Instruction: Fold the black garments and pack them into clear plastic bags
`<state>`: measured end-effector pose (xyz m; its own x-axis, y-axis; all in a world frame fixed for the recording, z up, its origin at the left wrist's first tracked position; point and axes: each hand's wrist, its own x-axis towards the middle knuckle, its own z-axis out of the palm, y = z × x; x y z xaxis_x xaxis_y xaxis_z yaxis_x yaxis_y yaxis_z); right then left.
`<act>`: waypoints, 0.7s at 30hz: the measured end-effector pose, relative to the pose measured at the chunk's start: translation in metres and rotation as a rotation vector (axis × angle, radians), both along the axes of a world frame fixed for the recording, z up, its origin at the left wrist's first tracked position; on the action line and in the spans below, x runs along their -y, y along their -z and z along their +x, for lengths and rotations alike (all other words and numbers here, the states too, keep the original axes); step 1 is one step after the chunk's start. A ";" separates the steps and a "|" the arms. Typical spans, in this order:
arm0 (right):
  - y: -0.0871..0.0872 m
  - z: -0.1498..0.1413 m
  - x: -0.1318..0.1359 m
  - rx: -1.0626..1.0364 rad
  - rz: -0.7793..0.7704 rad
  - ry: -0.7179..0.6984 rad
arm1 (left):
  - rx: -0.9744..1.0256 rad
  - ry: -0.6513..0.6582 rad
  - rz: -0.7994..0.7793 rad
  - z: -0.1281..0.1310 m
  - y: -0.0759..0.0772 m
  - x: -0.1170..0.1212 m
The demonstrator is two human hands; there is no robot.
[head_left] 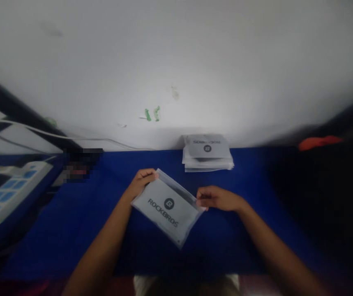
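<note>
A frosted plastic zip bag point(164, 211) printed with ROCKBROS and a round logo is held tilted over the blue table, its lower corner towards me. My left hand point(143, 181) grips its upper left corner, thumb on the front. At the right end of the same long edge, my right hand point(215, 198) pinches the corner between thumb and fingers. A darker strip shows along the edge between my hands; whether the bag is sealed there I cannot tell. Behind it lies a stack of similar bags point(208, 152), the top one with its print upside down.
A blue-covered table point(80, 230) runs up to a white wall point(194, 61) with green scraps on it. On the left lie a white power strip point(12, 193) and a pale cable point(102, 140). Something orange-red point(319, 142) is at the far right, beside a dark area.
</note>
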<state>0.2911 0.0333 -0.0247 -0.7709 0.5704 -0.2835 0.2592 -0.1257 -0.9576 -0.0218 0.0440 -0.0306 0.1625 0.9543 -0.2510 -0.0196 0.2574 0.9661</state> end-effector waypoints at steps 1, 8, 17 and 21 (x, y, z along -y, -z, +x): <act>-0.001 -0.001 0.000 -0.014 0.013 0.027 | 0.016 -0.006 -0.001 0.001 0.001 0.000; -0.005 -0.007 0.001 -0.115 0.217 0.090 | 0.041 0.102 -0.020 0.016 0.008 0.005; -0.004 -0.013 0.009 -0.110 0.023 0.064 | -0.101 0.279 0.177 0.045 0.008 0.018; 0.003 -0.013 0.007 -0.204 -0.101 0.128 | -0.201 0.308 0.276 0.047 0.008 0.017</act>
<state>0.2779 0.0260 -0.0276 -0.7415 0.6435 -0.1900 0.0377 -0.2428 -0.9693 0.0253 0.0268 -0.0384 0.4236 0.9045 -0.0496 0.2123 -0.0459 0.9761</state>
